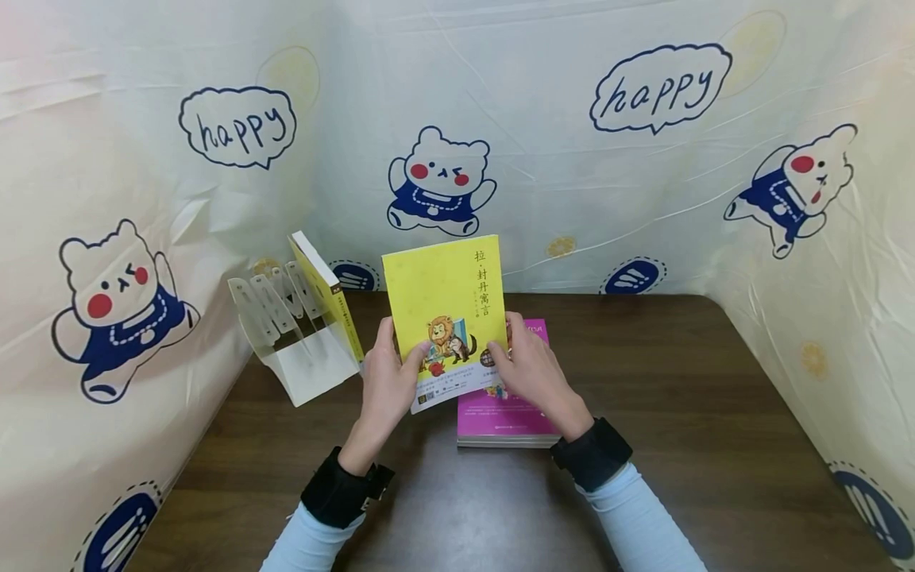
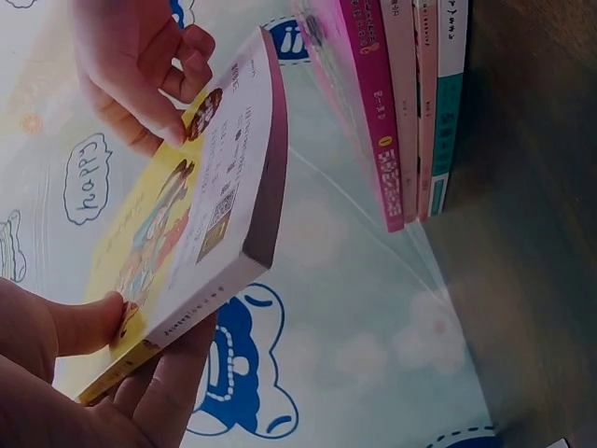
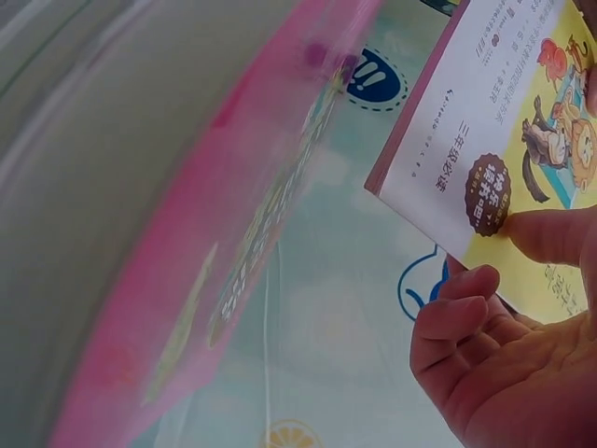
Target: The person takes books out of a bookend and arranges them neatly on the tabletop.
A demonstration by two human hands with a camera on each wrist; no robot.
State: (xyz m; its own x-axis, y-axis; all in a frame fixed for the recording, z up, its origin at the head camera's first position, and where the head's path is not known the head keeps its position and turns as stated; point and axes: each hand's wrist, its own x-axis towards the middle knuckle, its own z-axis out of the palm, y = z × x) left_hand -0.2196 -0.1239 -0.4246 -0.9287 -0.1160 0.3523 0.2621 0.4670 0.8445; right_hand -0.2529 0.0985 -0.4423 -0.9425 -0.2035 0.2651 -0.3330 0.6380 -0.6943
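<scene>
A yellow book (image 1: 443, 302) with a lion picture and a white lower band is held up over the table, tilted slightly. My left hand (image 1: 389, 377) grips its lower left edge, thumb on the cover and fingers behind, as the left wrist view also shows. At the lower right edge, my right hand (image 1: 536, 369) pinches the book, its thumb on the cover beside a round brown badge (image 3: 487, 194). Partly hidden behind the yellow book and right hand lies a stack of books with a magenta book (image 1: 507, 417) on top.
To the left on the dark wooden table (image 1: 643, 365) stands a white slotted book holder (image 1: 314, 369), with a yellow-spined book (image 1: 329, 290) upright in it. A pale printed sheet (image 1: 543, 175) with bears hangs around the back and sides.
</scene>
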